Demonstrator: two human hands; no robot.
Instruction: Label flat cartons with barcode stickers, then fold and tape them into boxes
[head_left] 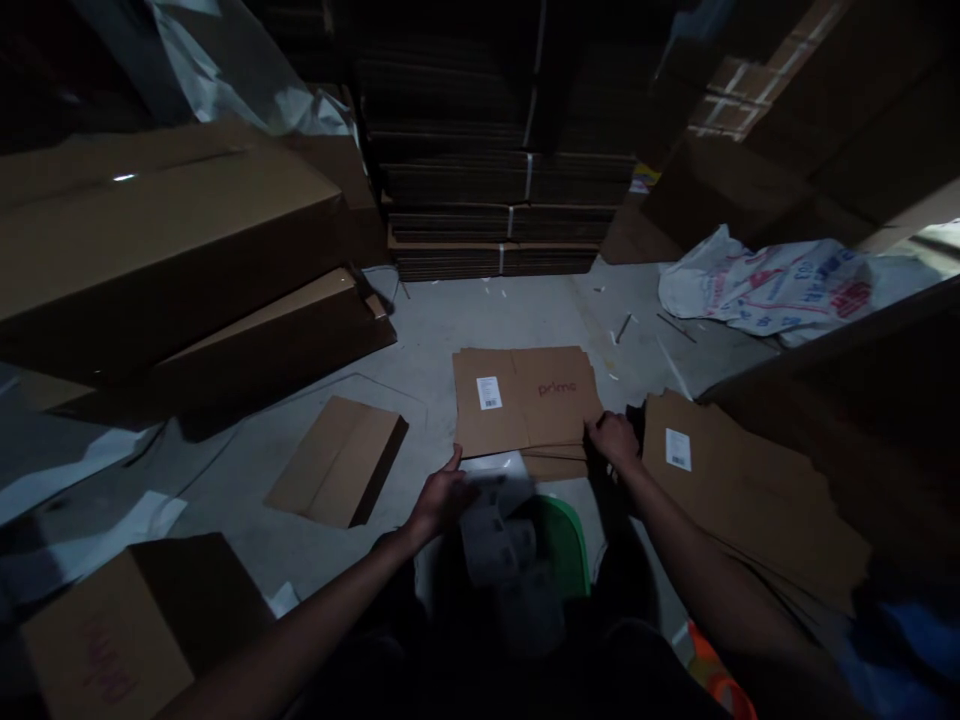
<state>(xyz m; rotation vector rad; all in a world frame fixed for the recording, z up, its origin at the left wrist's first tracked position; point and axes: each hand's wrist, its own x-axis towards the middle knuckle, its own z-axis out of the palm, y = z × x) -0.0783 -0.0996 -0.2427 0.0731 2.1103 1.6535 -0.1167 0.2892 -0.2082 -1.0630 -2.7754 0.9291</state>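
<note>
A flattened cardboard box (pixel 555 415) with a white label and "prime" in red lies on top of a small stack on the floor. My right hand (pixel 616 442) is closed on its lower right corner. At the lower left corner is my left hand (pixel 441 492), thumb against the edge and fingers curled, partly lost in shadow. A strip of white labels (pixel 484 545) trails just beside the left fingers, over a green basin (pixel 570 540). To the right of my right hand lies another stack of flattened boxes (pixel 739 475), its top one labelled.
A small closed carton (pixel 330 460) lies at left, with a "prime" carton (pixel 112 640) nearer me. Large cartons (pixel 165 220) stand beyond. Strapped cardboard bundles (pixel 465 225) rise at the back. A printed white sack (pixel 765 285) lies at right on the grey floor (pixel 495 310).
</note>
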